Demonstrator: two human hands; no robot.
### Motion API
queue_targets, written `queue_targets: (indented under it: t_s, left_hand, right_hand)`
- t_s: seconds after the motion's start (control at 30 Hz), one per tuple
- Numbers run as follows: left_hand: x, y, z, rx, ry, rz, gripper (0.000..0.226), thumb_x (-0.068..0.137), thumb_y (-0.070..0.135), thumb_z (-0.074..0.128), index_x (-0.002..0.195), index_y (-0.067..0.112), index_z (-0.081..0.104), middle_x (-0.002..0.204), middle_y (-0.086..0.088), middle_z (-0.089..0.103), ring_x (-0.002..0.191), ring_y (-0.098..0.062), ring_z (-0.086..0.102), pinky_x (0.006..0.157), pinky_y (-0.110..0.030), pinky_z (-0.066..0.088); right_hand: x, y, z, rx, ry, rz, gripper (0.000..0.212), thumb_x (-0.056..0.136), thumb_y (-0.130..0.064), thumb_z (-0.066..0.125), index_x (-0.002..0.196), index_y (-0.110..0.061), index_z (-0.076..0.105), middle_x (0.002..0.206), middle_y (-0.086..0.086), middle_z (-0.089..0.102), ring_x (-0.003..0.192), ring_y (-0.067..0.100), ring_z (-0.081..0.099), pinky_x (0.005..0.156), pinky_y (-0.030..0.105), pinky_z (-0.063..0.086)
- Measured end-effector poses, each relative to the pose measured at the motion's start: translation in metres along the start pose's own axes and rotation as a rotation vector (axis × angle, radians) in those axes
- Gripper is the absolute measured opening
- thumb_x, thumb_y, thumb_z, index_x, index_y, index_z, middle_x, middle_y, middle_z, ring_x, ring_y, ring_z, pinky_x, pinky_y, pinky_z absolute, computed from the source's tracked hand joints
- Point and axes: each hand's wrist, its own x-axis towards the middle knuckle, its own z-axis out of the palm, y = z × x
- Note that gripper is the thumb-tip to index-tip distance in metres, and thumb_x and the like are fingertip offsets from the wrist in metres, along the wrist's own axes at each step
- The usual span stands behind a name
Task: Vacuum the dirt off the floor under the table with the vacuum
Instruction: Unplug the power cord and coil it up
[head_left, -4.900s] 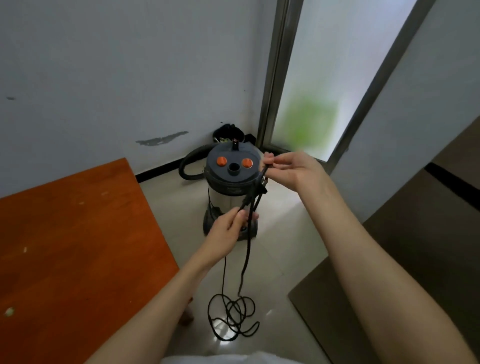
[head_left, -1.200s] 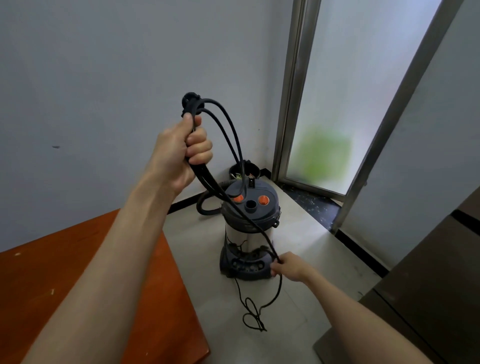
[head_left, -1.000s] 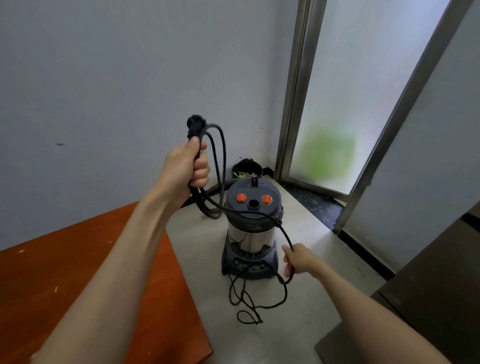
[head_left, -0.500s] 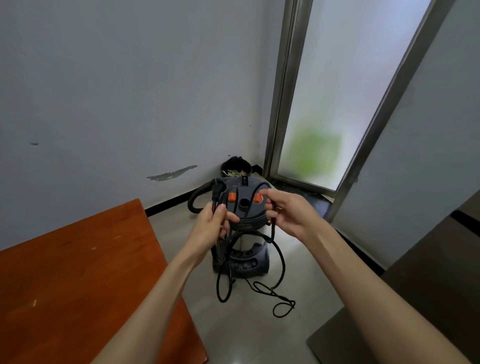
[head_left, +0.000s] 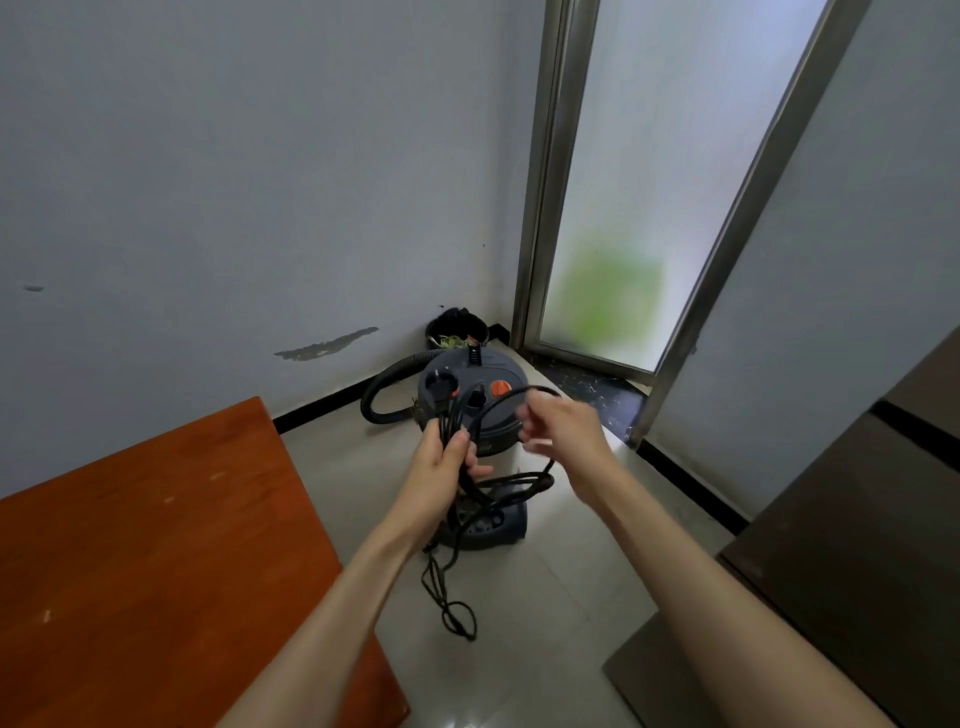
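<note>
While an orange table (head_left: 156, 545) fills the left, the left hand (head_left: 441, 467) curls its fingers around bundled black cord (head_left: 457, 415); behind stands the vacuum (head_left: 478, 410) on the floor, and the right hand (head_left: 561, 431) pinches a cord loop

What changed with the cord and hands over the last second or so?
The left hand, raised high with the cord bundle a second ago, came down in front of the vacuum, still gripping it. The right hand rose from the floor, bringing up another loop. The vacuum and table stayed put.
</note>
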Motion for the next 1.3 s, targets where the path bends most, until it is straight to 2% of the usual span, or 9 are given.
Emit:
queue_targets:
  t_s: [0.13,0.33,0.47,0.53,0.67,0.8,0.9,1.1,1.3]
  left_hand:
    - [-0.003,0.001,-0.006,-0.042,0.024,-0.021,0.017,0.101,0.005,0.032,0.092,0.009,0.046,0.068,-0.003,0.036,0.061,-0.011,0.042,0.073,-0.025,0.053]
    - [-0.005,0.015,-0.021,-0.324,0.116,-0.098,0.019,0.102,0.011,0.032,0.093,0.008,0.049,0.067,-0.001,0.038,0.060,-0.012,0.040,0.064,-0.023,0.048]
    - [-0.004,0.020,-0.025,-0.386,0.111,-0.079,0.020,0.103,0.014,0.032,0.091,0.009,0.048,0.066,0.001,0.040,0.058,-0.010,0.042,0.065,-0.025,0.045]
    - [-0.006,0.019,-0.023,-0.386,0.099,-0.043,0.021,0.102,0.013,0.032,0.088,0.010,0.047,0.065,0.002,0.042,0.059,-0.011,0.043,0.068,-0.027,0.045]
    - [-0.009,0.016,-0.021,-0.382,0.065,-0.016,0.022,0.103,0.013,0.031,0.086,0.010,0.045,0.061,0.003,0.045,0.058,-0.011,0.044,0.070,-0.029,0.043]
    - [-0.009,0.017,-0.024,-0.362,0.076,-0.021,0.022,0.103,0.013,0.030,0.086,0.010,0.044,0.060,0.003,0.042,0.057,-0.011,0.042,0.070,-0.028,0.043]
    - [-0.010,0.022,-0.020,-0.351,0.066,-0.019,0.023,0.103,0.013,0.030,0.085,0.010,0.043,0.058,0.004,0.041,0.053,-0.009,0.041,0.068,-0.026,0.043]
    - [-0.005,0.030,-0.046,-0.315,0.229,-0.063,0.022,0.104,0.016,0.030,0.087,0.011,0.043,0.054,0.007,0.033,0.044,-0.005,0.033,0.056,-0.023,0.037]
    - [-0.005,0.024,-0.094,-0.243,0.469,-0.063,0.023,0.104,0.018,0.031,0.085,0.014,0.044,0.055,0.008,0.032,0.040,-0.003,0.031,0.046,-0.018,0.033]
  right_hand:
    - [-0.013,0.065,0.001,-0.209,0.034,0.176,0.036,0.094,-0.031,0.057,0.064,-0.012,0.052,0.062,0.005,0.054,0.061,0.019,0.056,0.071,0.035,0.048]
    - [-0.029,0.072,0.001,-0.547,-0.170,-0.233,0.016,0.096,-0.033,0.053,0.101,-0.021,0.062,0.095,-0.014,0.058,0.098,0.009,0.053,0.091,0.023,0.040]
    - [-0.033,0.074,0.012,-0.280,-0.095,-0.012,0.055,0.092,-0.050,0.051,0.134,-0.015,0.047,0.123,-0.007,0.047,0.118,0.011,0.045,0.104,0.031,0.040]
    - [-0.036,0.068,0.023,0.012,-0.186,0.200,0.057,0.091,-0.054,0.049,0.128,-0.010,0.052,0.118,0.002,0.060,0.111,0.017,0.057,0.094,0.033,0.048]
    - [-0.039,0.058,0.033,0.133,-0.339,0.208,0.028,0.096,-0.032,0.053,0.088,-0.006,0.058,0.072,0.006,0.062,0.068,0.015,0.065,0.061,0.018,0.050]
    - [-0.037,0.056,0.030,0.096,-0.506,0.273,0.023,0.095,-0.030,0.056,0.085,-0.010,0.057,0.050,-0.011,0.054,0.060,0.005,0.054,0.090,0.028,0.045]
    - [-0.038,0.050,0.034,0.041,-0.558,0.244,0.023,0.099,-0.024,0.049,0.083,-0.010,0.057,0.061,-0.005,0.065,0.064,0.006,0.064,0.086,0.025,0.046]
    - [-0.011,0.040,0.008,0.193,-0.239,0.209,0.038,0.102,-0.020,0.037,0.065,-0.016,0.035,0.046,-0.008,0.027,0.038,0.006,0.025,0.046,0.019,0.025]
    - [0.033,0.058,-0.047,0.642,0.240,0.356,0.039,0.099,-0.008,0.022,0.061,-0.019,0.023,0.029,-0.007,0.019,0.021,0.006,0.014,0.029,0.012,0.012]
